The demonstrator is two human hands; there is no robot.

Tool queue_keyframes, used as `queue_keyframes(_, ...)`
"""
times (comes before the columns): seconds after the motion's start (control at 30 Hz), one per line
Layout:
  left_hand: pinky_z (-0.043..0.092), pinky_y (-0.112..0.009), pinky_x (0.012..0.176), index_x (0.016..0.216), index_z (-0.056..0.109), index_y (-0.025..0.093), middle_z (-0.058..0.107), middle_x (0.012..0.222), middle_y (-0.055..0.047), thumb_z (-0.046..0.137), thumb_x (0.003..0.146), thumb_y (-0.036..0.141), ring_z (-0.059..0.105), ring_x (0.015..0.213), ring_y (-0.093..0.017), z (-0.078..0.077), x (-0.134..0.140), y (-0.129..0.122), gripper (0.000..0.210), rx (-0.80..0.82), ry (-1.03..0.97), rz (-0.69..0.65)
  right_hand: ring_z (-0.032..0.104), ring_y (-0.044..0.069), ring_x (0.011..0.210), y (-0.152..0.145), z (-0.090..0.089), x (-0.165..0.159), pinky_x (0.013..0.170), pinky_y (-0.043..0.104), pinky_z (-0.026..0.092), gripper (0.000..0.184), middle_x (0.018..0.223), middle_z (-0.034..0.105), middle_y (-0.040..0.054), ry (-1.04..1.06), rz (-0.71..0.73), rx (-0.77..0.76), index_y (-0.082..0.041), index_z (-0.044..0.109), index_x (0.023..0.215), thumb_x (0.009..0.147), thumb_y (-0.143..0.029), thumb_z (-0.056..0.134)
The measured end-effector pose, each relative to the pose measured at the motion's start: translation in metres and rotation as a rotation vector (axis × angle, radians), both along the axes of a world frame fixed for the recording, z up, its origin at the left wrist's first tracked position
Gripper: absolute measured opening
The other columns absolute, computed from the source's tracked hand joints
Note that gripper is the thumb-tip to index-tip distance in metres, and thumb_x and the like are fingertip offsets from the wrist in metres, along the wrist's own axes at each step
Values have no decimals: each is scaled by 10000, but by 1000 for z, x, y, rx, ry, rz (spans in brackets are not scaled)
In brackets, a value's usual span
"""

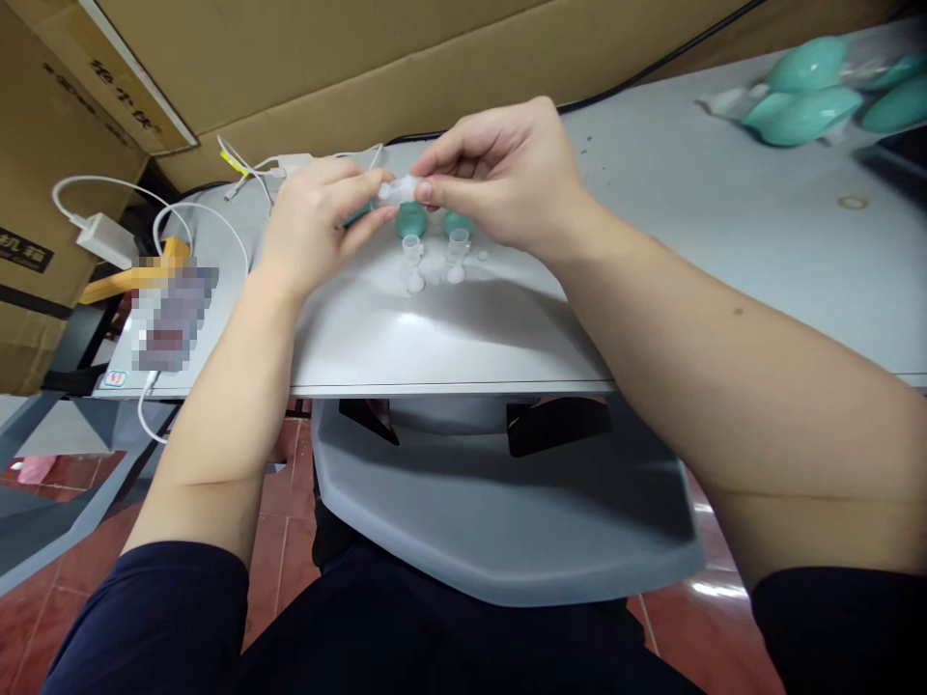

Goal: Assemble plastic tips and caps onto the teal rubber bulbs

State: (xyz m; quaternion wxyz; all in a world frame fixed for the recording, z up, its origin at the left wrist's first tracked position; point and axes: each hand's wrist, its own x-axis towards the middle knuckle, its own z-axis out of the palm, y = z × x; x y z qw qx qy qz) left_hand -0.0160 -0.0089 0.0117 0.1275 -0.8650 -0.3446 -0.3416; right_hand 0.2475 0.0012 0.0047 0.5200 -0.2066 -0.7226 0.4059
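Above the grey table, my left hand [325, 217] and my right hand [511, 174] meet at a small clear plastic fitting [395, 190]. Thumb and fingers of each hand pinch it, one from either side. A bit of green [357, 213] shows under my left fingers; whether it joins the fitting is hidden. Just below the hands lie two green rubber bulbs [412, 221], partly covered. In front of them stand two clear plastic connectors [458, 247] with rounded white lower ends. A tiny clear disc [482, 256] lies beside the right one.
More green bulbs [803, 106] with clear parts lie at the back right, near a tan ring [853, 203]. On the left are a pixelated phone-like object [178, 319], a yellow stand [137, 280], a white charger [107, 239] and cables. Cardboard [348, 58] lines the back.
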Motion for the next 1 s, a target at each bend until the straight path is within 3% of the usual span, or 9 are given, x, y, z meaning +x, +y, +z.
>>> queue_keyframes(0.2, 596, -617, 887, 1226, 893, 324, 880, 1072, -140, 571, 1151, 611, 810, 996, -410, 9, 3, -15, 438, -21, 55, 21, 739, 248, 762, 4, -1, -6, 803, 443, 685, 303, 912, 848, 38, 28, -14, 154, -310, 899, 877, 842, -575, 1042)
queue_keyframes(0.43, 591, -538, 880, 1143, 870, 318, 854, 980, -115, 561, 1156, 641, 771, 943, -349, 7, 15, -21, 447, 1, -21, 89, 760, 262, 757, 0, -3, -16, 759, 462, 692, 495, 875, 836, 51, 111, -85, 76, -300, 851, 842, 774, -757, 1026)
queue_keyframes(0.57, 581, -522, 895, 1143, 857, 363, 858, 1015, -97, 613, 1128, 644, 743, 925, -342, 0, 14, -13, 371, -61, -92, 63, 749, 255, 746, 2, -5, -15, 760, 463, 688, 474, 884, 836, 50, 142, -48, 57, -301, 842, 844, 781, -732, 1030)
queue_keyframes(0.67, 570, -482, 837, 1131, 861, 317, 831, 935, -86, 632, 1124, 614, 721, 860, -306, -3, 13, -9, 375, -3, -91, 38, 733, 261, 746, 4, -6, -16, 760, 468, 685, 446, 880, 830, 51, 113, -40, 46, -298, 829, 855, 785, -687, 1034)
queue_keyframes(0.77, 557, -450, 786, 1078, 865, 278, 806, 855, -54, 687, 1095, 522, 709, 795, -263, -2, 17, -11, 303, 7, -131, 6, 710, 243, 746, 6, -5, -18, 757, 433, 669, 302, 870, 814, 46, 71, -49, 62, -283, 813, 895, 859, -540, 968)
queue_keyframes(0.87, 574, -462, 801, 1014, 824, 323, 849, 944, -28, 732, 1018, 446, 732, 840, -268, 1, 21, -11, 153, -109, -261, -13, 720, 226, 802, 7, -4, -18, 792, 393, 650, 158, 931, 808, 47, 72, -72, 110, -253, 794, 970, 874, -362, 857)
queue_keyframes(1.0, 561, -464, 759, 983, 691, 331, 806, 954, -25, 741, 962, 434, 700, 826, -262, -5, 17, 2, 117, -195, -393, -5, 758, 221, 937, 5, -3, -13, 881, 368, 649, 441, 1113, 836, 4, -26, -118, 123, -305, 748, 1312, 889, -292, 870)
